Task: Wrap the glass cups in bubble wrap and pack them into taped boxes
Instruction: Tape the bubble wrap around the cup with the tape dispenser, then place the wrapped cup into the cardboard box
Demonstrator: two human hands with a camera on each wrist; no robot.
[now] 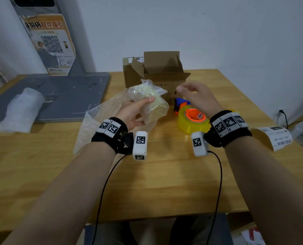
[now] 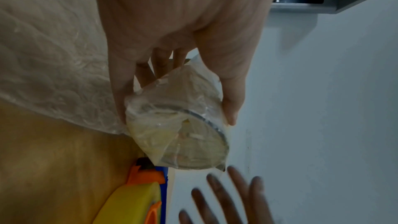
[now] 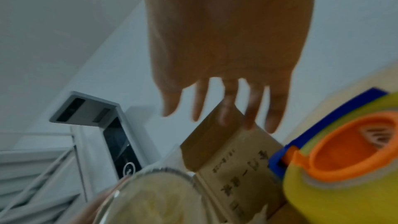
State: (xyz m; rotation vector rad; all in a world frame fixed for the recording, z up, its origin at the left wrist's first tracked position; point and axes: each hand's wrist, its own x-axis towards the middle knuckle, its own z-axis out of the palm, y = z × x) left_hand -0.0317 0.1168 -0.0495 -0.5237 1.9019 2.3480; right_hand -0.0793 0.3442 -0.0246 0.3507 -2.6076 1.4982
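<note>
My left hand (image 1: pixel 138 112) grips a glass cup (image 1: pixel 151 103) wrapped in clear bubble wrap and yellowish tape, held above the table. In the left wrist view my thumb and fingers curl round the wrapped cup (image 2: pixel 178 125), whose round end faces the camera. My right hand (image 1: pixel 195 96) hovers open beside the cup, fingers spread, holding nothing; in the right wrist view its fingers (image 3: pixel 226 105) hang straight over the cardboard box (image 3: pixel 232 151). The open box (image 1: pixel 157 71) stands just behind both hands. A loose bubble wrap sheet (image 1: pixel 97 121) lies under my left wrist.
A yellow tape roll on an orange and blue dispenser (image 1: pixel 193 119) sits under my right hand. A roll of bubble wrap (image 1: pixel 21 110) lies on the grey mat (image 1: pixel 67 96) at left. A shipping label (image 1: pixel 278 137) curls at the wooden table's (image 1: pixel 165 183) right edge.
</note>
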